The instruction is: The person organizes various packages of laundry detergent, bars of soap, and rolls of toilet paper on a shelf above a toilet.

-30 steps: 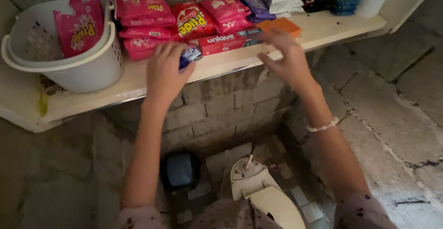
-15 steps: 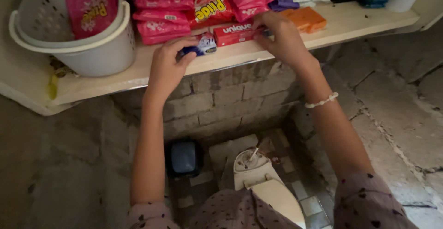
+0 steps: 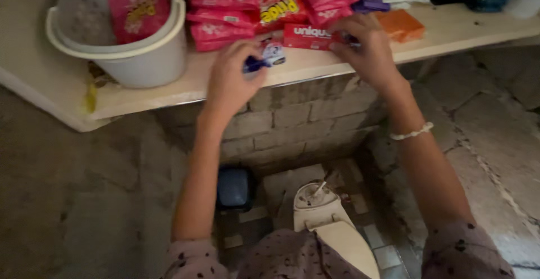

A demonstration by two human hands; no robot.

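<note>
Both arms are bare from the wrist to above the elbow. The short sleeves (image 3: 188,259) are dusty pink cloth scattered with small dark specks, like the garment's front. A thin bracelet (image 3: 412,133) of pale beads circles the right wrist.

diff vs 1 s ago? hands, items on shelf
The right hand moved from above the orange block onto the right end of the red carton, fingers closing on it. The left hand kept its grip on the small blue-and-white pack. The bucket and pink packets stayed put; only the camera shifted.
</note>
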